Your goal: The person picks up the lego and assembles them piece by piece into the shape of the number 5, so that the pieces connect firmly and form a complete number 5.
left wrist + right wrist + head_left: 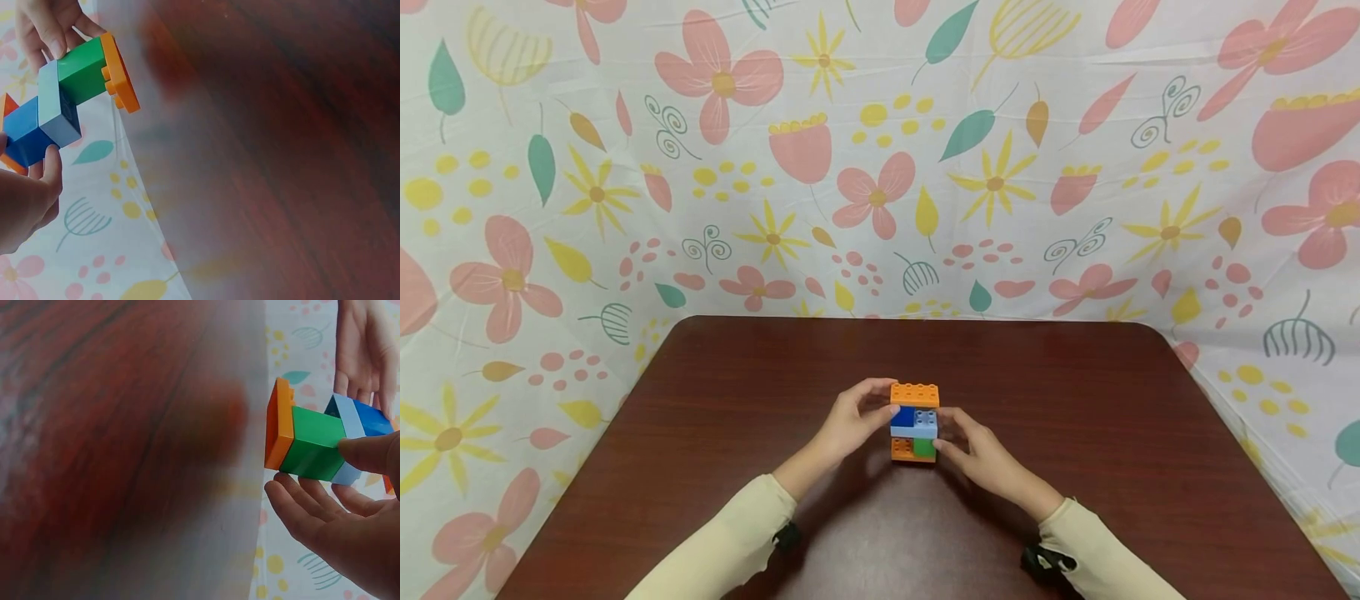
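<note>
Both hands are at a stack of toy building bricks [913,432] over the middle of the table. An orange studded brick [915,393] tops it, above a dark blue brick [24,132]. Below come a light blue brick [57,106], a green brick [314,440] and an orange base brick [279,428]. My left hand [852,423] grips the upper part, thumb on the dark blue brick. My right hand [988,458] holds the lower part between thumb and fingers, the thumb at the green brick. I cannot tell whether the base touches the table.
The dark reddish-brown table [760,358] has a glossy top with rounded far corners. Behind it and along its sides hangs a white cloth [880,108] printed with flowers and leaves. Dark bands [1047,563] are at both sleeve cuffs.
</note>
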The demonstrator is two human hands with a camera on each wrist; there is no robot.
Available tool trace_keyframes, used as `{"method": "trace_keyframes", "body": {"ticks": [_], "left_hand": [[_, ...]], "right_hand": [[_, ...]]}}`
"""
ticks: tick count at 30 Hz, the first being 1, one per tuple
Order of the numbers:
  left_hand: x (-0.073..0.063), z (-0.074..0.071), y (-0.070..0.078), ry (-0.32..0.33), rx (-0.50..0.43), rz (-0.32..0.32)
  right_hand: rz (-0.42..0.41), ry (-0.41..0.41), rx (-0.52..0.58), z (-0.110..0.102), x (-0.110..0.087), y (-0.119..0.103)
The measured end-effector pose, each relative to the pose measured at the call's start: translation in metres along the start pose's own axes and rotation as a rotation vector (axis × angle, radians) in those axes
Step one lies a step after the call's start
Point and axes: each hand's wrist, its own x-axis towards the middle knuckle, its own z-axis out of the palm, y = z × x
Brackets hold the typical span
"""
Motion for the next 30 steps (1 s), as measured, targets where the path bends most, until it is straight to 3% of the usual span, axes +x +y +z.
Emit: {"method": "trace_keyframes", "body": {"ticks": [13, 24, 30], "left_hand": [[0.009, -0.001, -0.001, 0.024, 0.042, -0.024], [0.021, 0.001, -0.005, 0.041, 0.034, -0.044], [0.027, 0.0, -0.009, 0.044, 0.02, -0.089]], "right_hand": [[0.053, 0.039, 0.012, 0.002, 0.002, -0.002], [0.089, 0.04, 0.107, 0.003, 0.005, -0.001], [0.088, 0.05, 0.163, 0.002, 0.009, 0.001]]}}
